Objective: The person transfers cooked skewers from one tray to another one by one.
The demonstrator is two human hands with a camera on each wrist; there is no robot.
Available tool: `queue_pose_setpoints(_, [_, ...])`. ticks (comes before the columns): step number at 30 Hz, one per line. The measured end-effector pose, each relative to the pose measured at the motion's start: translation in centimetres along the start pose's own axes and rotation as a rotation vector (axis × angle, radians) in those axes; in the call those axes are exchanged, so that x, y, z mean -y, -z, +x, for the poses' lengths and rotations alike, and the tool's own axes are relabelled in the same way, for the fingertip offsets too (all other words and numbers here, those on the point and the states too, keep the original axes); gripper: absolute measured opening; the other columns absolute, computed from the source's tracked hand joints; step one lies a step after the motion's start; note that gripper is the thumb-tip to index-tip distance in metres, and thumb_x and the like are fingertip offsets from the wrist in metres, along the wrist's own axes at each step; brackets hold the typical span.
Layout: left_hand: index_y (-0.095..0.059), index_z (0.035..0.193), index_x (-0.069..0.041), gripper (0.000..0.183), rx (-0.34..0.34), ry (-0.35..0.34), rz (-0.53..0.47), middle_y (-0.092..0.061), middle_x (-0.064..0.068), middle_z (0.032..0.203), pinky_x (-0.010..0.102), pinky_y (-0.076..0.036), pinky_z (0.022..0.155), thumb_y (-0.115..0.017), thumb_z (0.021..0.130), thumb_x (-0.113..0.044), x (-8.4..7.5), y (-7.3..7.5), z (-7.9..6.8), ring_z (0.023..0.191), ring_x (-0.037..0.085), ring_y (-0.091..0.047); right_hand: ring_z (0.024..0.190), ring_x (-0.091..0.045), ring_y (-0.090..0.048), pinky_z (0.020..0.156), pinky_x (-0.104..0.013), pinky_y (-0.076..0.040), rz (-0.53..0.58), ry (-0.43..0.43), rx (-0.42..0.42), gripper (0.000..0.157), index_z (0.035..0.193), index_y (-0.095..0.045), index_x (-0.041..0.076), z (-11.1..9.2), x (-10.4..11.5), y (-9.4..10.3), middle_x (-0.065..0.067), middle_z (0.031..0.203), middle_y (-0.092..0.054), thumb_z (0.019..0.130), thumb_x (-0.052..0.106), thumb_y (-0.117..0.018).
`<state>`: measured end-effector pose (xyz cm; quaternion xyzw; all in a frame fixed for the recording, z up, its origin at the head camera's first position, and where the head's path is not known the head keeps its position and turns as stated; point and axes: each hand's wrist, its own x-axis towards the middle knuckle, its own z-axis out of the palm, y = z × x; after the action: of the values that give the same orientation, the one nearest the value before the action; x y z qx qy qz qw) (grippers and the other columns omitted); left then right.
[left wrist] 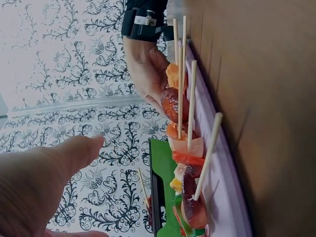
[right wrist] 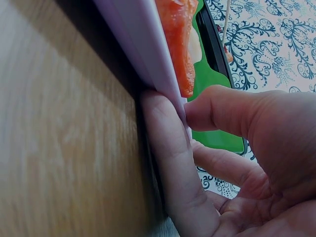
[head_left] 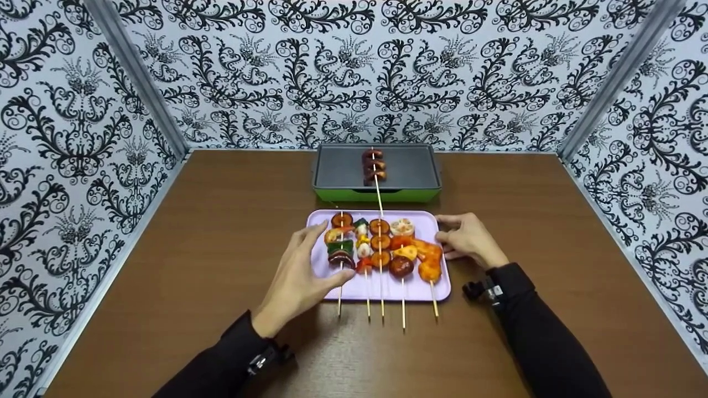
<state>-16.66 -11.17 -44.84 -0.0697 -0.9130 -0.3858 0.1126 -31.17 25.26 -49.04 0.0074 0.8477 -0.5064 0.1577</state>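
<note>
A light purple tray (head_left: pixel 426 221) carries several skewers of food, their bare sticks jutting past the near rim. My right hand (head_left: pixel 469 239) pinches the tray's right rim; in the right wrist view the thumb (right wrist: pixel 222 109) is above the rim and a finger (right wrist: pixel 170 143) below it. Over the tray's left side is my left hand (head_left: pixel 301 276), thumb and fingers spread wide around the leftmost skewer (head_left: pixel 341 247), with green and dark brown pieces. The left wrist view shows the thumb (left wrist: pixel 74 153) apart from the tray's food and nothing held.
Behind the tray stands a tabletop grill with a grey plate (head_left: pixel 409 166) and green base (head_left: pixel 381 195). On it lies a skewer of dark reddish curled pieces (head_left: pixel 374 166), its stick reaching toward the tray. Patterned wall panels (head_left: pixel 354 72) enclose the brown table (head_left: pixel 238 221).
</note>
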Motion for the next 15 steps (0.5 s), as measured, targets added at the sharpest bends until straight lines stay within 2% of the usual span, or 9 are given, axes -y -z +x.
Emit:
queue_pose_setpoints(4, [-0.034, 0.159, -0.035, 0.107, 0.023, -0.002, 0.014, -0.042, 0.007, 0.158, 0.054, -0.043, 0.119, -0.086, 0.07, -0.064, -0.4, -0.2, 0.8, 0.145, 0.03, -0.046, 0.066, -0.017, -0.072, 0.066, -0.04, -0.066, -0.003, -0.002, -0.001, 0.057, 0.146, -0.058, 0.018, 0.0, 0.1, 0.0, -0.015, 0.096, -0.074, 0.091, 0.016, -0.072])
queue_pose_setpoints(8, [-0.031, 0.161, -0.034, 0.111, 0.019, -0.025, 0.027, -0.036, 0.008, 0.162, 0.054, -0.041, 0.121, -0.088, 0.069, -0.062, -0.5, -0.4, 1.5, 0.148, 0.032, -0.043, 0.065, -0.017, -0.072, 0.065, -0.04, -0.066, -0.004, -0.009, 0.001, 0.058, 0.146, -0.058, 0.018, -0.1, 0.1, -0.1, -0.014, 0.094, -0.072, 0.09, 0.015, -0.072])
queue_pose_setpoints(15, [-0.025, 0.162, -0.038, 0.115, 0.011, -0.025, 0.042, -0.026, 0.009, 0.168, 0.055, -0.042, 0.119, -0.088, 0.069, -0.062, -0.9, -0.7, 3.1, 0.151, 0.035, -0.039, 0.063, -0.015, -0.07, 0.063, -0.036, -0.065, -0.008, 0.004, 0.003, 0.059, 0.147, -0.057, 0.016, -0.1, 0.2, -0.1, -0.01, 0.088, -0.072, 0.09, 0.014, -0.072])
